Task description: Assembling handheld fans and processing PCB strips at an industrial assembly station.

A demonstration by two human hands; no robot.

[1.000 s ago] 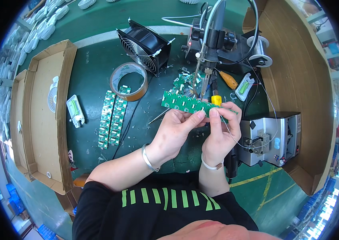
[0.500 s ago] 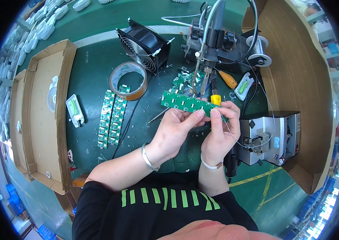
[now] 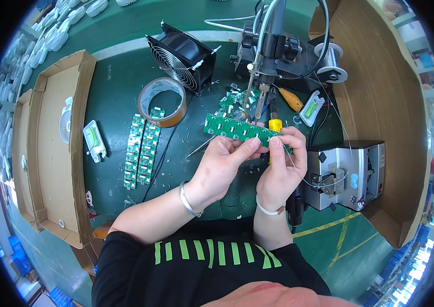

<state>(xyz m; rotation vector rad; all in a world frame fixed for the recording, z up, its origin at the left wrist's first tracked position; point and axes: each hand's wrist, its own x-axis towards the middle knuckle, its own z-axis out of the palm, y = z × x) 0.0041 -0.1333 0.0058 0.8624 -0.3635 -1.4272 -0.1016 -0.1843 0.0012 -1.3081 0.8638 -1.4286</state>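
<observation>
Left hand (image 3: 219, 161) and right hand (image 3: 282, 166), fingers pinched closed on the green circuit strip (image 3: 227, 127) at the near side of the soldering iron (image 3: 262, 97), do best holding it steady, clear of burns.

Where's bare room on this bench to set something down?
At left: the green mat between the cardboard box and tape roll, and between the white-and-green part and paired board strips. Crowded: around the left hand, right hand, held circuit board, soldering iron and loose boards.
</observation>
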